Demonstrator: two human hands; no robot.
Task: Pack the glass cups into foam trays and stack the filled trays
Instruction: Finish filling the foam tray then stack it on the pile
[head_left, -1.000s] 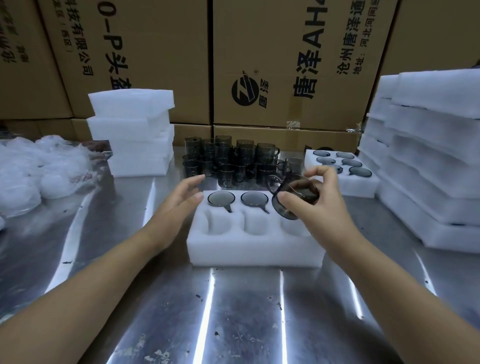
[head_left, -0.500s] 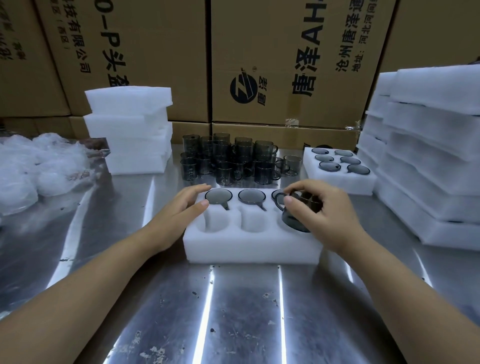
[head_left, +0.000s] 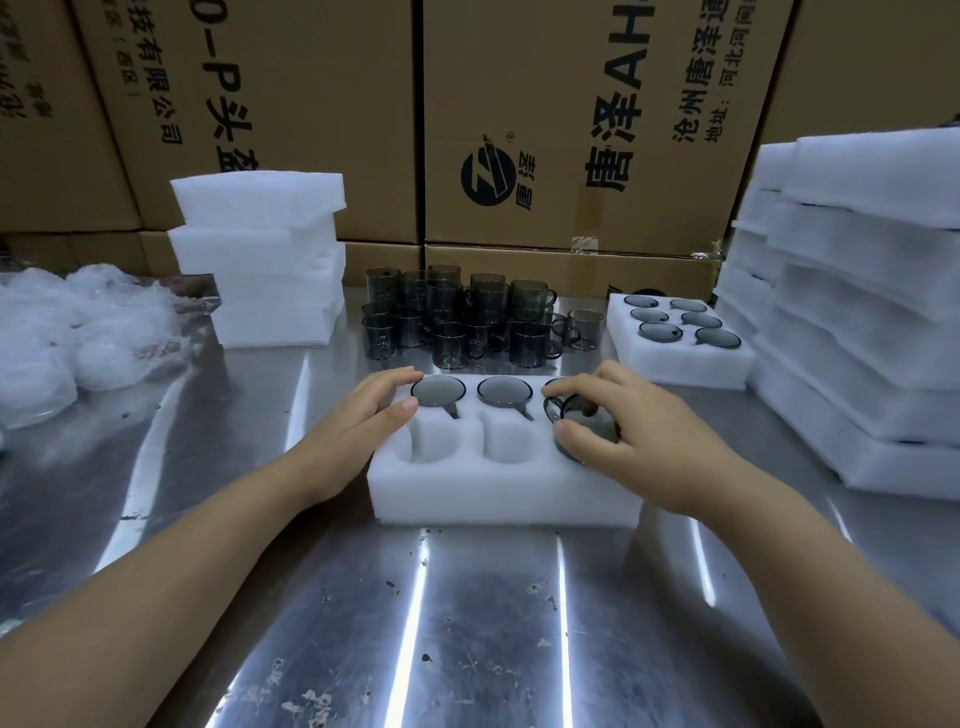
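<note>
A white foam tray (head_left: 498, 488) lies in front of me on the steel table. Its far row holds smoky glass cups, two plainly visible (head_left: 439, 391) (head_left: 504, 391). My right hand (head_left: 623, 431) grips another glass cup (head_left: 584, 415), which sits tilted in the near right pocket. The two near pockets to its left hold nothing. My left hand (head_left: 358, 426) rests on the tray's left edge with relaxed fingers. Behind the tray stands a cluster of several loose cups (head_left: 467, 322).
A filled foam tray (head_left: 680, 358) sits at the back right, next to tall stacks of foam trays (head_left: 857, 322). More foam blocks (head_left: 265, 260) are stacked at the back left, beside crumpled plastic bags (head_left: 67, 332). Cardboard boxes (head_left: 571, 119) wall off the back.
My right hand has carried the cup down from above the tray into the near right pocket. My left hand has stayed on the tray's left edge.
</note>
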